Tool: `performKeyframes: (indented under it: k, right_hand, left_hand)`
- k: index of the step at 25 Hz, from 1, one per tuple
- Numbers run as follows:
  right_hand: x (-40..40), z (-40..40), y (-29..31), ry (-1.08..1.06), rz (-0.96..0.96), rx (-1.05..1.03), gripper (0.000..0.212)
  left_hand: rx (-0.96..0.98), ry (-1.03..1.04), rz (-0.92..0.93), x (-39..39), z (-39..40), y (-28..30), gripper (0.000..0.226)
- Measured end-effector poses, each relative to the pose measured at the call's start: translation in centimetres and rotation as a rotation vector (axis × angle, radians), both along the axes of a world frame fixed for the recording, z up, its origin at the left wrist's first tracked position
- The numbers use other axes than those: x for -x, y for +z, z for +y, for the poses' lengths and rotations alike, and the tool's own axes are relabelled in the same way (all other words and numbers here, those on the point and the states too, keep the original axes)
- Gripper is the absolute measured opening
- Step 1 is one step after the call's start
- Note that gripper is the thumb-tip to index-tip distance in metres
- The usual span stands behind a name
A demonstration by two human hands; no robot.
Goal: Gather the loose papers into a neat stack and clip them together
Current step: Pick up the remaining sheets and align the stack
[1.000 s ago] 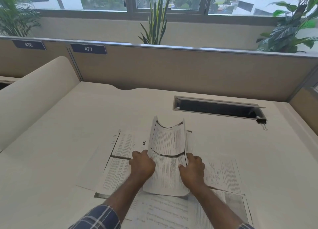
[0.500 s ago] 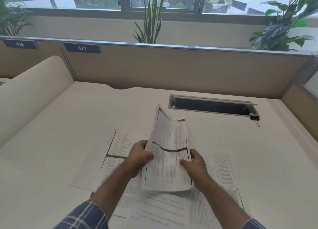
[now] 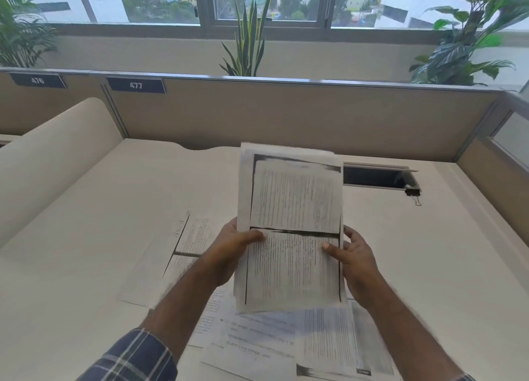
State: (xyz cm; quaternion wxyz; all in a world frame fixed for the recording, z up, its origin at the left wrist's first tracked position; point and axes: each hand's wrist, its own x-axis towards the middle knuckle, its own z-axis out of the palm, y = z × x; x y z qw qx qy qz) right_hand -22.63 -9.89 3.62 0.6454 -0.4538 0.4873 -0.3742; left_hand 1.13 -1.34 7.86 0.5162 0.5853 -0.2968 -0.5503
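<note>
A stack of printed papers (image 3: 292,223) stands nearly upright above the desk, held by both side edges. My left hand (image 3: 229,252) grips its left edge with the thumb on the front sheet. My right hand (image 3: 355,254) grips the right edge in the same way. Several loose printed sheets (image 3: 257,340) still lie flat on the white desk (image 3: 86,237) under and around my arms, one of them at the left (image 3: 186,243). A black binder clip (image 3: 412,192) lies at the right end of the cable slot, apart from both hands.
A dark cable slot (image 3: 375,177) is cut into the desk behind the stack. A beige partition (image 3: 286,117) with number plates closes the back, and a curved divider (image 3: 57,157) rises at the left. Plants stand behind the partition.
Both hands have lifted the curled stack off the desk and raised it to nearly upright, and the sheets have flattened out. The loose sheets and the clip have stayed in place.
</note>
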Motion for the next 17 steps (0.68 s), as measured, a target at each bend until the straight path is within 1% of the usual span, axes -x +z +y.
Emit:
performKeyframes:
  k: [3,6,8,9,11,13,15,17]
  right_hand:
    - [2.2,0.3,0.3,-0.034,0.105,0.047,0.032]
    - [4.7,0.8,-0.3,-0.063,0.287,0.086,0.02]
    - [6.1,1.1,-1.6,-0.087,0.429,0.085,0.016]
    - [6.8,1.2,-2.4,-0.111,0.529,0.093,0.017]
    - [8.0,1.2,-4.2,-0.14,0.739,0.078,0.03]
    - [8.8,1.4,-5.8,-0.116,0.85,0.043,0.04]
    - [9.0,1.5,-6.7,-0.081,0.87,0.032,0.041]
    - [8.6,1.7,-6.6,-0.092,0.814,0.03,0.036]
  left_hand:
    - [-0.072,0.061,-0.014,2.1,-0.7,-2.3,0.032]
    - [-0.19,0.072,-0.121,5.1,-1.5,-4.9,0.036]
    - [-0.219,0.056,-0.214,7.4,-1.7,-5.9,0.039]
    - [-0.228,0.04,-0.26,8.5,-1.7,-6.4,0.04]
    - [-0.255,0.001,-0.349,10.2,-1.6,-7.4,0.044]
    - [-0.293,-0.033,-0.452,11.1,-1.5,-8.2,0.048]
    - [-0.34,-0.029,-0.539,11.5,-1.6,-8.6,0.049]
    - [-0.357,-0.003,-0.529,11.7,-2.0,-8.5,0.05]
